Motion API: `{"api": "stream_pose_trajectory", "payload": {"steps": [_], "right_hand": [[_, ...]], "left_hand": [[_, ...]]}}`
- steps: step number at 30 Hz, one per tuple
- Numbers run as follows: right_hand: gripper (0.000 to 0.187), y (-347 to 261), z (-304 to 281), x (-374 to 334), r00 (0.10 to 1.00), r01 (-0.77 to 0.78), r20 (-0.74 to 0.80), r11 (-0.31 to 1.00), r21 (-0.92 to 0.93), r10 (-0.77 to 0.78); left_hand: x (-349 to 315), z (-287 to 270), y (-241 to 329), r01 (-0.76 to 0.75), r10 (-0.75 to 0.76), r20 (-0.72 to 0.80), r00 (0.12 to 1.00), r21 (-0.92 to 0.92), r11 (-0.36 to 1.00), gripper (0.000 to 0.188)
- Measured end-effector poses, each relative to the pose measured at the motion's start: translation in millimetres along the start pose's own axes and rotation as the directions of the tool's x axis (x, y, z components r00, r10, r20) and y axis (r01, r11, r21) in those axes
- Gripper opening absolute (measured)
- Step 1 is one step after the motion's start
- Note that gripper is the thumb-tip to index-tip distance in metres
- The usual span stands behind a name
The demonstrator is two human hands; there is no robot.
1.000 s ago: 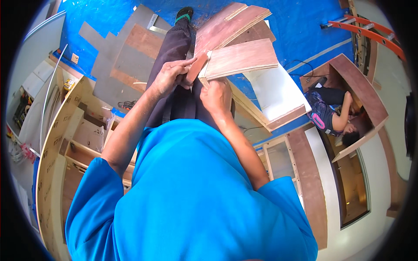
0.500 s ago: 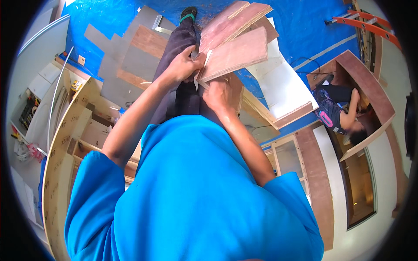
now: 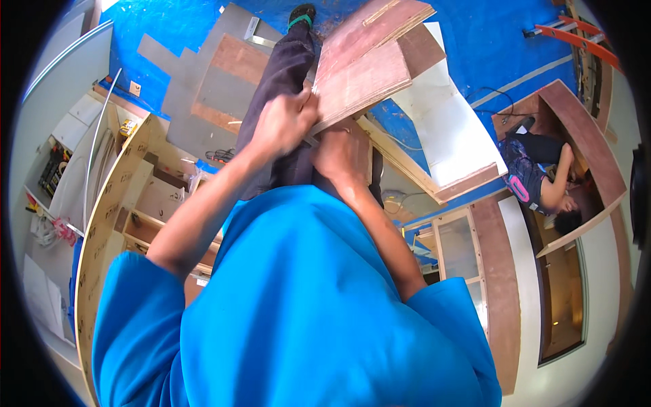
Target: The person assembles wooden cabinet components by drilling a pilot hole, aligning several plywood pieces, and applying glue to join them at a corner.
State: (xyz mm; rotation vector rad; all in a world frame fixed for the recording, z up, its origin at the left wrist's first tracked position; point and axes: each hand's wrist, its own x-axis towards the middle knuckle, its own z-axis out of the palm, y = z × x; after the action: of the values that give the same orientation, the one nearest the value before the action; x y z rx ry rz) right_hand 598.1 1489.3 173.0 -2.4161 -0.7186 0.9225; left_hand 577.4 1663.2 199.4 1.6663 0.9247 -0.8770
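A reddish plywood board [image 3: 363,85] lies tilted above my thigh, its layered edge facing me. My left hand [image 3: 288,121] is closed at the board's left end, blurred by motion; whatever is between its fingers cannot be made out. Under the near edge, my right hand [image 3: 337,154] grips the board from below, with its fingers mostly hidden. Just beyond rests a larger plywood panel [image 3: 380,24] with a narrow strip on it.
Blue sheeting [image 3: 481,41] covers the floor, with grey and brown panels [image 3: 210,88] at left. A white-faced panel [image 3: 454,129] lies to the right. Another person [image 3: 539,169] is inside an open wooden cabinet [image 3: 590,149]; an orange ladder [image 3: 576,41] lies beyond. Wooden cabinetry [image 3: 112,197] stands at left.
The plywood board has turned and shifted slightly left. My left hand has curled into a closed shape and moved slightly nearer me; my right hand stays beneath the board.
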Motion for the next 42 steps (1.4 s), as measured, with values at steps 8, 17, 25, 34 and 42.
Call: {"api": "stream_pose_trajectory", "payload": {"steps": [8,17,25,34,42], "right_hand": [[0.017,-5,-14,1,0.945,-0.122,0.304,0.992,-0.020,0.122],[0.040,-21,-25,7,0.796,-0.227,0.556,0.969,-0.094,0.240],[0.025,-6,2,-10,0.931,-0.154,0.338,0.988,0.014,0.141],[0.021,-2,-5,-8,0.998,-0.035,0.057,0.991,0.129,0.028],[0.041,-10,-19,0,0.993,0.094,0.080,0.992,-0.086,-0.087]], "left_hand": [[-2,-1,-15,0.120,-0.119,0.024,0.993,-0.097,0.988,0.057],[61,17,-45,-0.013,0.012,-0.065,0.998,-0.019,1.000,0.042],[105,33,-79,-0.399,0.454,-0.018,0.891,0.449,0.800,0.030],[-33,-2,-4,-0.061,0.060,-0.010,0.998,-0.072,0.996,0.038],[28,13,-31,0.081,-0.079,-0.027,0.997,0.071,0.994,0.056]]}}
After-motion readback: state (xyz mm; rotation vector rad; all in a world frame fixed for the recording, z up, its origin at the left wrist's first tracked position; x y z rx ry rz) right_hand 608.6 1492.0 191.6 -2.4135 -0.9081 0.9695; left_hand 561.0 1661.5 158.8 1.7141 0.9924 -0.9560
